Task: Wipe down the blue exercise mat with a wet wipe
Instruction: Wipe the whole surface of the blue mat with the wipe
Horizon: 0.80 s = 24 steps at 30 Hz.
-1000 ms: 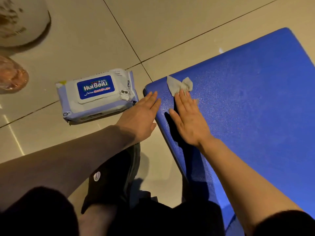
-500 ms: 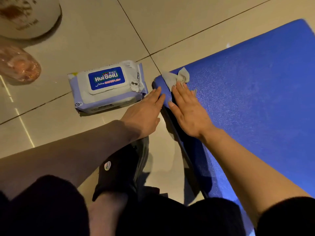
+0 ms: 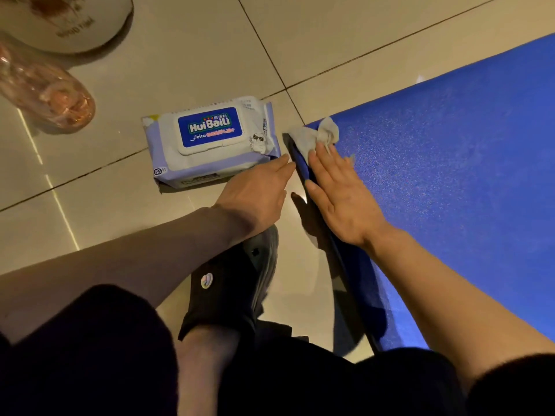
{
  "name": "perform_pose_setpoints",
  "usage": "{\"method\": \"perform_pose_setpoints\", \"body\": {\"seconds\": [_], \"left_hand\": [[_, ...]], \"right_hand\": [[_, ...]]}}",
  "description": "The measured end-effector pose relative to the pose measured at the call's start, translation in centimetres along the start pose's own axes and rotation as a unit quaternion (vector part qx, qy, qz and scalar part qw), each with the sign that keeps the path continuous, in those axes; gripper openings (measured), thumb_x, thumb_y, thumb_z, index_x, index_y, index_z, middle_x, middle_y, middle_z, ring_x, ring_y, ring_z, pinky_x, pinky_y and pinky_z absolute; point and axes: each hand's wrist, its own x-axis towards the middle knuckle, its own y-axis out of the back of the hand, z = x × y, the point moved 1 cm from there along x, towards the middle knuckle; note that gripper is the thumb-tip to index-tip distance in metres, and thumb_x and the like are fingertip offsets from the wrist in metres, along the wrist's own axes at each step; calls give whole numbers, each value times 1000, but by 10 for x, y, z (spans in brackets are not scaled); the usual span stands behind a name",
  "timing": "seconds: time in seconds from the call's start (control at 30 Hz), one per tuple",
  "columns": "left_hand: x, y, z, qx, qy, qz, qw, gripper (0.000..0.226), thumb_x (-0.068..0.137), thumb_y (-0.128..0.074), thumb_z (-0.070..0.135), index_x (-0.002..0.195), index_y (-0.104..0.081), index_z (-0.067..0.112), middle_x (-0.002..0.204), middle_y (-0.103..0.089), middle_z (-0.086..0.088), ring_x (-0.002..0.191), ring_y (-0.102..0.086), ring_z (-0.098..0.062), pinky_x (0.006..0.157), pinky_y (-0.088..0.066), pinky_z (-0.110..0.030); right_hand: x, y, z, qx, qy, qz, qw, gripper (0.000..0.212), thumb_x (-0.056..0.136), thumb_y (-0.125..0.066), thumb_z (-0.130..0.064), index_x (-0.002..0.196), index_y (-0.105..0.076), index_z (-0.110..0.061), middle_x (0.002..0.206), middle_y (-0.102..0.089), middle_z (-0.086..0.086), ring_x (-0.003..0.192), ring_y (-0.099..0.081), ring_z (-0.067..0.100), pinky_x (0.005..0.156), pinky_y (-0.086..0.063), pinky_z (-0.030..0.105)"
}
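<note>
the blue mat (image 3: 450, 181) lay flat on the tiled floor (image 3: 186, 49), on the right side. the right hand (image 3: 342, 199) was spread flat on the mat's near corner, fingers straight, pressing the white wet wipe (image 3: 315, 136) down. the wipe was crumpled and poked out past the fingertips, right at the mat's corner edge. the left hand (image 3: 258, 190) lay flat too, fingers straight, holding nothing, just beside the mat's edge and touching the pack of wipes (image 3: 210, 142). the pack sat on the floor left of the mat, its lid closed. a black shoe (image 3: 234, 283) was under the left arm. a clear bottle (image 3: 45, 88) lay far left.
</note>
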Motion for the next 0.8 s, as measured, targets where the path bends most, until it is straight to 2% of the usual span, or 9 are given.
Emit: {"method": "perform_pose_setpoints", "body": {"seconds": [0.17, 0.3, 0.37, 0.47, 0.57, 0.67, 0.8], "left_hand": [[-4, 3, -2, -1, 14, 16, 1000, 53, 101, -45, 15, 151, -28, 18, 157, -28, -1, 143, -28, -17, 114, -25, -29], [-6, 1, 2, -17, -5, 42, 999, 49, 100, -46, 13, 148, -36, 17, 152, -38, -2, 138, -35, -19, 111, -25, -27], [-6, -2, 0, -25, -3, 57, 998, 46, 99, -46, 13, 145, -40, 16, 150, -40, -3, 137, -37, -19, 111, -25, -26], [-7, -8, -1, -37, 14, 99, 994, 40, 99, -48, 12, 138, -49, 14, 142, -50, -6, 130, -46, -22, 107, -31, -28], [-7, -11, 0, -43, 18, 113, 993, 37, 98, -50, 10, 135, -52, 13, 134, -55, -8, 121, -52, -24, 100, -37, -31], [-8, -13, 13, -23, -31, 110, 993, 37, 96, -53, 8, 133, -54, 13, 132, -54, -7, 118, -53, -25, 96, -41, -32], [-15, -26, 49, 13, -155, 60, 986, 45, 94, -54, 7, 138, -50, 14, 146, -44, -4, 131, -44, -24, 105, -40, -36]], "right_hand": [[32, 6, -3, -48, -10, -35, 998, 58, 105, -21, -41, 154, -6, -13, 163, 3, 3, 149, 8, 16, 120, 8, 33], [60, 10, -9, -71, -15, -46, 996, 57, 106, -21, -39, 155, -6, -13, 163, 2, 4, 149, 8, 18, 118, 9, 34], [50, 6, -11, -71, -3, -30, 997, 58, 106, -22, -40, 155, -10, -13, 163, -1, 4, 150, 6, 19, 118, 9, 34], [10, -4, -3, -70, 43, -2, 997, 64, 100, -14, -47, 153, -18, -12, 162, -10, 5, 150, -1, 23, 121, 5, 37], [-40, -18, 8, -78, 44, -2, 996, 65, 100, -14, -48, 152, -21, -10, 160, -16, 7, 149, -8, 25, 121, 0, 40], [-81, -33, 12, -80, 13, 12, 997, 63, 102, -14, -46, 152, -21, -9, 160, -17, 7, 149, -10, 25, 121, -12, 47], [-123, -48, 14, -81, -38, 46, 995, 62, 103, -15, -47, 152, -18, -9, 160, -18, 7, 149, -13, 24, 120, -12, 44]]}}
